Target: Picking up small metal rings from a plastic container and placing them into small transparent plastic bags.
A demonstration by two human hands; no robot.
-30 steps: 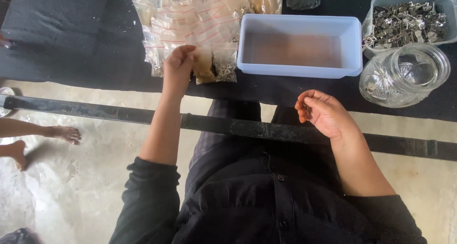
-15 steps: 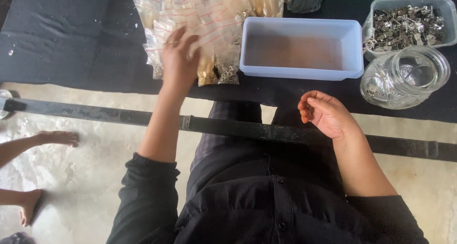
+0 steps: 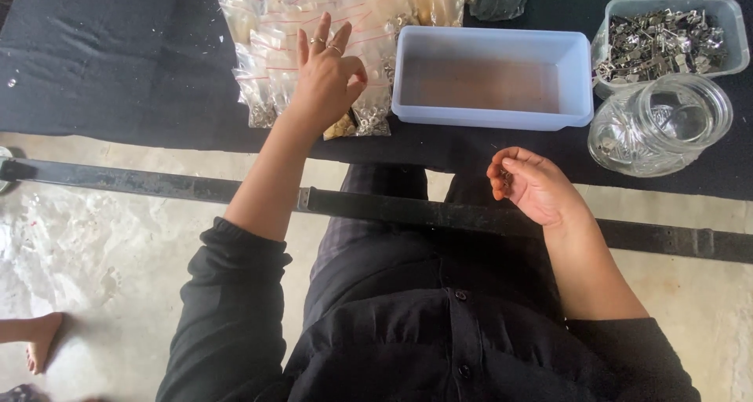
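Head view, looking down on a seated person in a black shirt. Landmark: the pale rectangular plastic tub on the black-covered counter.

Left hand: stretched out to the left of the tub, over a heap of small clear zip bags with red seal lines; thumb and forefinger meet in a pinching grip at the bags' upper layer, the other fingers spread and raised. Whether a single bag is caught in the pinch cannot be told. Some bags at the heap's near edge, just beside the tub's left near corner, hold small metal pieces.

Right hand: below the tub, off the counter's near edge and above the lap, palm up, fingers curled loosely inward; a small object seems to sit at the fingertips, too small to identify.

Right of the tub: a clear plastic container of grey metal parts, and, nearer the person, a glass jar lying on its side. A dark metal bar runs below the counter. Another person's bare foot rests on the floor, far to the lower left.
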